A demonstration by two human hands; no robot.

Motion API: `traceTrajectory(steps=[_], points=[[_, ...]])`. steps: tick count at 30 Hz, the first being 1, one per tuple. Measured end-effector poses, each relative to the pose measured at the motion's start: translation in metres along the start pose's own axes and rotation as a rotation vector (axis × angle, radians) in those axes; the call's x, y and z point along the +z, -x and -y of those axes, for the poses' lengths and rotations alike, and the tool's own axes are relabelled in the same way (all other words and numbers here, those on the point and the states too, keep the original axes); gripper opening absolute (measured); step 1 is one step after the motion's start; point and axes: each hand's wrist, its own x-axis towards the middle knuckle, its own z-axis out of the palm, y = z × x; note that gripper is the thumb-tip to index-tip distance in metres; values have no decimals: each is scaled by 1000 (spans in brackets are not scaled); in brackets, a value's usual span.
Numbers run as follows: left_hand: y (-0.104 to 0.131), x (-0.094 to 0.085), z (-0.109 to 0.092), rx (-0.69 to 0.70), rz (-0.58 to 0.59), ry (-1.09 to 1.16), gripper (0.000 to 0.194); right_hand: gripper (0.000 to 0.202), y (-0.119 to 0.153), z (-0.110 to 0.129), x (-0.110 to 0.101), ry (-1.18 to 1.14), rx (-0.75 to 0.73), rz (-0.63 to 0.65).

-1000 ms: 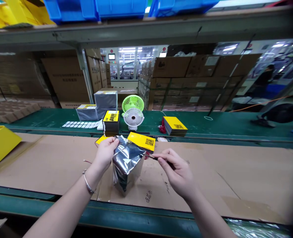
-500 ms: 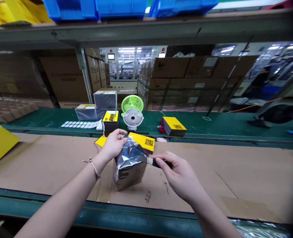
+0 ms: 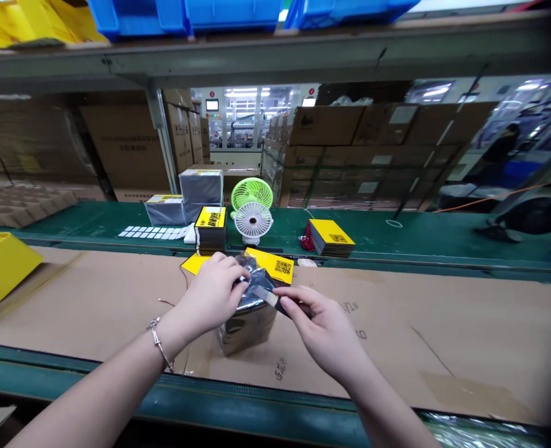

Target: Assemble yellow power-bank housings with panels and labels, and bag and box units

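Note:
A box-shaped pack in shiny dark plastic wrap [image 3: 247, 330] stands on the cardboard sheet in front of me. My left hand [image 3: 219, 286] is closed at its top, pinching the plastic film. My right hand [image 3: 319, 317] grips the dark handle of a small knife [image 3: 268, 295]. Its pale blade points left, over the top of the pack and close to my left fingers; whether it touches the film I cannot tell. Just behind the pack lie yellow-topped card stacks [image 3: 275, 264], one with a printed square code, partly hidden by the pack and my left hand.
Behind, on the green bench [image 3: 373, 230], stand a white fan [image 3: 253, 221], a green fan [image 3: 251, 194], grey-wrapped packs [image 3: 201, 186], a yellow-topped stack [image 3: 211, 224] and another with red cord [image 3: 332, 236]. A yellow bin [image 3: 4, 274] sits left. Blue bins [image 3: 233, 15] line the shelf above.
My left hand has moved right and down over the pack's top, bunching the film. The knife's blade has shifted left, closer to my left fingers.

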Motion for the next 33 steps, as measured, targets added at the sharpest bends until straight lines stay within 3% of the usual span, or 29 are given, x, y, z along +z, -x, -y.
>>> traceTrajectory(steps=[3,6,15,22,33], points=[[0,-3,3,-79,-13,72,10,22,0,4,0,-10,-20,-9],[-3,-4,6,-152,-14,133,24,21,0,6,0,5,-35,-7],[-4,-3,10,-164,35,248,15,22,-7,7,15,-82,30,50],[-4,-14,6,3,134,149,30,26,-2,6,19,-330,98,68],[-18,-24,11,241,178,-157,13,21,6,-3,20,-87,-105,0]])
